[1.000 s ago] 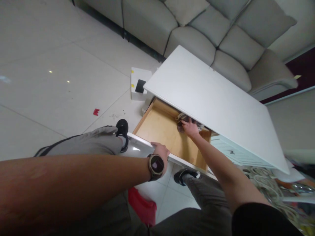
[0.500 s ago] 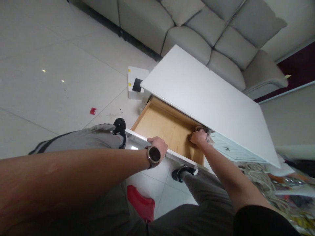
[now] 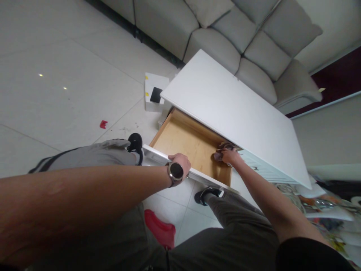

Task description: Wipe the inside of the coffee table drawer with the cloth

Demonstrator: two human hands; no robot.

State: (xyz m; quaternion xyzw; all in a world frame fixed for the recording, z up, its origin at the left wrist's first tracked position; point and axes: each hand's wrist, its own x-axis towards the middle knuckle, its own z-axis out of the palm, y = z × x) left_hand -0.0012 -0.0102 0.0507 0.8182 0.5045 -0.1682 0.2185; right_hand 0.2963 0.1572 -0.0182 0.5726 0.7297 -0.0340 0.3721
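Note:
A wooden drawer [image 3: 186, 143] with a white front is pulled out of a white coffee table [image 3: 234, 101]. My left hand [image 3: 181, 165], below a wrist with a round watch [image 3: 176, 171], is closed over the top edge of the drawer front. Inside the drawer's right back corner, my right hand [image 3: 229, 156] grips a crumpled brownish cloth [image 3: 218, 156]. Part of the cloth bunches above my fingers, against the drawer's inner side. The fingertips of my right hand are partly hidden by the cloth.
A grey sofa [image 3: 217, 49] stands behind the table. A white box [image 3: 153, 81] with a dark flat object [image 3: 156, 95] on it is left of the table. A red plastic stool [image 3: 160, 227] is between my legs. Cables and clutter [image 3: 324, 207] lie at right.
My right hand has shifted slightly within the drawer, and the cloth now bunches more on the left of my fingers. My left hand stays on the drawer front.

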